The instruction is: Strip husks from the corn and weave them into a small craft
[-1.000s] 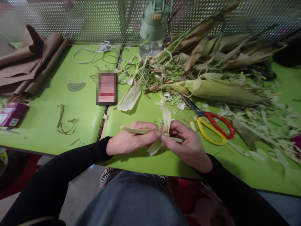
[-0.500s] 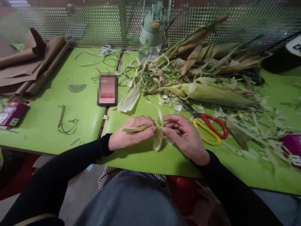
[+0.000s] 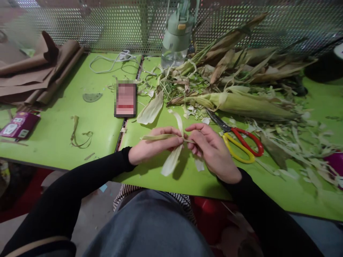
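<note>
Husk strips [image 3: 171,161] are the work in hand in the head view, held above the near edge of the green bench [image 3: 104,137], between the two hands. The left hand [image 3: 157,144] pinches them between thumb and fingers where they meet, with one long strip lying back along it. The right hand [image 3: 213,151] has its fingers curled in, thumb and forefinger gripping the short end on the right. A pale piece [image 3: 199,165] shows below that hand; whether it is held there or loose, I cannot tell.

As for progress, the strips are separate, narrow and already brought together at one point, one end standing up and a broad one hanging down. Whether a knot is drawn tight at the crossing is too small to see. The ends are loose and uneven, neither tucked in nor trimmed level, so the piece looks only partly made.

Scissors [image 3: 232,130] lie beyond the right hand, out of use. Behind them an ear [image 3: 250,104] lies in its husk, near a heap of drier husks [image 3: 241,59], with scraps [image 3: 175,85] strewn about, so plenty of material seems unworked.
</note>
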Tool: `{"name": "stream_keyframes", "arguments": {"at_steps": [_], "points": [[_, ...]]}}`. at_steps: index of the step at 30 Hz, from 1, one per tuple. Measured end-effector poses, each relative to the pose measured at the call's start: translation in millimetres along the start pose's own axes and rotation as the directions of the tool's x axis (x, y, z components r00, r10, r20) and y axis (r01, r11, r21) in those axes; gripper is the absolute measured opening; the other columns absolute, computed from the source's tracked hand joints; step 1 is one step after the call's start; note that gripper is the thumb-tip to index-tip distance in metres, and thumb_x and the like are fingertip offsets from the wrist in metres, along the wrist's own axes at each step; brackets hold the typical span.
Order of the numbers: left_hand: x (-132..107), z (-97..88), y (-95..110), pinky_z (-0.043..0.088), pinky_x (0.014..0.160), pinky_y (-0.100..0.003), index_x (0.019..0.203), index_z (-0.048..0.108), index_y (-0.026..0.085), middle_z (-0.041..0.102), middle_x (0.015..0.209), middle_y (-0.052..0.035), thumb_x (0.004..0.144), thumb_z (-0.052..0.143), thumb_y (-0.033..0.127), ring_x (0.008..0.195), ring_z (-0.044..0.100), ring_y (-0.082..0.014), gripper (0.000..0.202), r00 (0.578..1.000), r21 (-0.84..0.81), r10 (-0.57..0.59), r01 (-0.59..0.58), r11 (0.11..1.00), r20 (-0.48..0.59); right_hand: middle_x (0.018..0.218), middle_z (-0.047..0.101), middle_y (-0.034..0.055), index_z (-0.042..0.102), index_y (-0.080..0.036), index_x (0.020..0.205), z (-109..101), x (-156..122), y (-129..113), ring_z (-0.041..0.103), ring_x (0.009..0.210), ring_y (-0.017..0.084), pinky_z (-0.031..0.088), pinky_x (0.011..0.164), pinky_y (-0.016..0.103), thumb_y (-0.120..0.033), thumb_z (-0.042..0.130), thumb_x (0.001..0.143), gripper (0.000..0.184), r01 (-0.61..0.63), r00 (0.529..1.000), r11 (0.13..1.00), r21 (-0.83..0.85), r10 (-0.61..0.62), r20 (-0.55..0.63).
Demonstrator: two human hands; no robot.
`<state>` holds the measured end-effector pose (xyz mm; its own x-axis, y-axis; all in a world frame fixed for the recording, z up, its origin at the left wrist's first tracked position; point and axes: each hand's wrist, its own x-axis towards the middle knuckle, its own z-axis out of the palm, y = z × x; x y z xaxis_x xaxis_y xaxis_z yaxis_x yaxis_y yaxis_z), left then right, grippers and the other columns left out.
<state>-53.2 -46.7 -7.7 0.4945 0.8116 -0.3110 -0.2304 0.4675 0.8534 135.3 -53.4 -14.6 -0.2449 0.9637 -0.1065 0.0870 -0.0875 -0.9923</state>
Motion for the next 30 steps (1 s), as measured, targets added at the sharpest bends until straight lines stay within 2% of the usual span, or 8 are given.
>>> {"name": "stream_keyframes", "arguments": {"at_steps": [5, 8, 12, 16, 18, 20, 24, 30], "points": [[4.3, -11.8, 3.6, 0.05, 0.061, -0.018, 0.095, 0.062, 0.014, 0.068, 0.072, 0.0005, 0.087, 0.066, 0.024, 0.063, 0.063, -0.0075, 0.013, 0.978, -0.175, -0.141, 0.167, 0.97, 0.154, 0.069, 0.061, -0.0025, 0.064, -0.022, 0.11, -9.8, 1.2, -2.5, 0.053, 0.053, 0.009, 0.042, 0.045, 0.02, -0.061, 0.053, 0.095, 0.043, -0.074, 0.994, 0.996, 0.053, 0.069, 0.083], [5.5, -17.9, 5.1, 0.046, 0.054, -0.017, 0.097, 0.061, 0.016, 0.065, 0.067, 0.0024, 0.086, 0.069, 0.025, 0.056, 0.06, -0.0068, 0.016, 0.966, -0.209, -0.066, 0.12, 0.971, 0.249, 0.092, 0.067, 0.0033, 0.068, -0.024, 0.11, -13.7, 1.2, -5.6, 0.06, 0.067, 0.012, 0.049, 0.052, 0.023, -0.058, 0.053, 0.095, 0.04, 0.007, 1.0, 0.999, -0.047, -0.005, 0.029], [2.9, -23.3, 3.1, 0.045, 0.056, -0.018, 0.085, 0.061, 0.017, 0.068, 0.074, -0.0011, 0.083, 0.076, 0.039, 0.063, 0.061, -0.008, 0.027, 0.952, -0.086, 0.057, -0.032, 0.996, 0.302, 0.123, 0.064, 0.0066, 0.072, -0.029, 0.114, -13.5, 0.6, -9.0, 0.065, 0.099, 0.019, 0.055, 0.081, 0.032, -0.049, 0.068, 0.089, 0.032, 0.208, 0.978, 0.926, -0.314, -0.204, 0.047], [-3.4, -26.2, 6.1, 0.047, 0.059, -0.022, 0.079, 0.06, 0.017, 0.072, 0.079, -0.0059, 0.084, 0.073, 0.049, 0.061, 0.058, -0.0084, 0.035, 0.916, 0.124, 0.122, -0.181, 0.976, 0.383, 0.094, 0.069, 0.0041, 0.073, -0.03, 0.093, -13.8, -1.7, -9.0, 0.066, 0.085, 0.02, 0.055, 0.077, 0.036, -0.048, 0.07, 0.088, 0.019, 0.337, 0.942, 0.883, -0.327, -0.319, 0.109], [-6.3, -26.0, 9.2, 0.049, 0.059, -0.021, 0.096, 0.06, 0.018, 0.074, 0.08, -0.0049, 0.089, 0.07, 0.041, 0.062, 0.062, -0.0091, 0.026, 0.913, 0.186, 0.079, -0.166, 0.968, 0.399, 0.089, 0.07, 0.0037, 0.073, -0.031, 0.086, -16.0, -3.9, -9.0, 0.066, 0.083, 0.021, 0.055, 0.078, 0.039, -0.047, 0.069, 0.088, 0.016, 0.435, 0.899, 0.825, -0.362, -0.416, 0.133], [-8.1, -24.8, 11.1, 0.05, 0.058, -0.021, 0.11, 0.052, 0.021, 0.075, 0.08, -0.0033, 0.087, 0.073, 0.034, 0.066, 0.069, -0.0116, 0.033, 0.917, 0.186, 0.037, -0.12, 0.975, 0.397, 0.086, 0.07, 0.0038, 0.072, -0.032, 0.085, -18.8, -6.5, -9.4, 0.066, 0.081, 0.021, 0.054, 0.079, 0.042, -0.045, 0.067, 0.09, 0.015, 0.497, 0.864, 0.762, -0.416, -0.477, 0.158], [-9.1, -21.6, 10.7, 0.054, 0.06, -0.023, 0.109, 0.051, 0.02, 0.076, 0.084, -0.0045, 0.079, 0.081, 0.033, 0.074, 0.074, -0.016, 0.044, 0.922, 0.135, 0.066, -0.126, 0.983, 0.381, 0.08, 0.071, 0.0033, 0.07, -0.031, 0.083, -20.6, -9.2, -8.2, 0.067, 0.077, 0.022, 0.052, 0.082, 0.044, -0.046, 0.066, 0.09, 0.017, 0.551, 0.827, 0.699, -0.455, -0.532, 0.184], [-5.3, -14.7, 4.2, 0.057, 0.074, -0.028, 0.104, 0.061, 0.015, 0.077, 0.086, -0.0062, 0.085, 0.075, 0.025, 0.079, 0.073, -0.0152, 0.026, 0.946, 0.132, 0.091, -0.138, 0.982, 0.312, 0.096, 0.07, 0.0036, 0.065, -0.028, 0.098, -19.0, -2.4, 0.1, 0.067, 0.084, 0.02, 0.055, 0.075, 0.037, -0.049, 0.07, 0.087, 0.024, 0.362, 0.931, 0.872, -0.33, -0.354, 0.086]]}}
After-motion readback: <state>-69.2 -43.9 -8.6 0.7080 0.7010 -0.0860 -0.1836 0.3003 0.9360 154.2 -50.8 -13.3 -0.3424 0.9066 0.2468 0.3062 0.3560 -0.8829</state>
